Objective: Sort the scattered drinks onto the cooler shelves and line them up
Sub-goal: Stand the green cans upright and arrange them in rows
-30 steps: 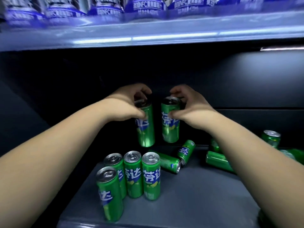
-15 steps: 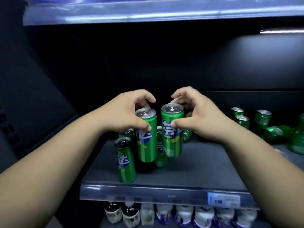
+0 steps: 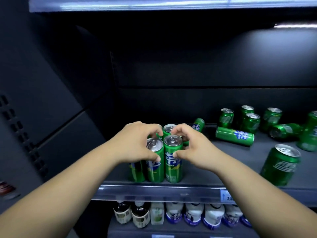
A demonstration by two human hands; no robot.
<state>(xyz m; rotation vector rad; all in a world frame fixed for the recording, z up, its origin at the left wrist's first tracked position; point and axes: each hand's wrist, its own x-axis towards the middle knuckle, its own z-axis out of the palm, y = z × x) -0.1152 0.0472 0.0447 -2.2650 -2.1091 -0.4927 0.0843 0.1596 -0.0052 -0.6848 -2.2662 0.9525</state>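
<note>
The cooler shelf [image 3: 214,169] spans the middle of the view, dark, with a light strip overhead. On the shelf below, at 6 o'clock, a row of bottles [image 3: 193,214] stands in line. From 2 to 3 o'clock of the hands sit the scattered cans [image 3: 250,122]: several are upright at the rear and one lying can [image 3: 235,135] is on its side. A short can [image 3: 281,166] stands alone near the front lip at 4 o'clock.

The left grip [image 3: 135,143] grasps the top of the left front can [image 3: 154,162], thumb on the near side and fingers curled over the rim. The right grip [image 3: 193,152] holds the right front can [image 3: 173,162] likewise, thumb pressed on the label. Each can sits directly under its grip. The two touch side by side at the shelf's front edge and seem to rest on it. A back can [image 3: 169,128] stands just behind at 12 o'clock. Another can [image 3: 136,170] stands at 9 o'clock, half hidden under the left wrist.

The step in hand looks like seating this pair as the front of a block of slim cans. The next move calls for letting go without tipping them, then reaching toward 2 o'clock. The lying can there would need standing up before it can join the row.
</note>
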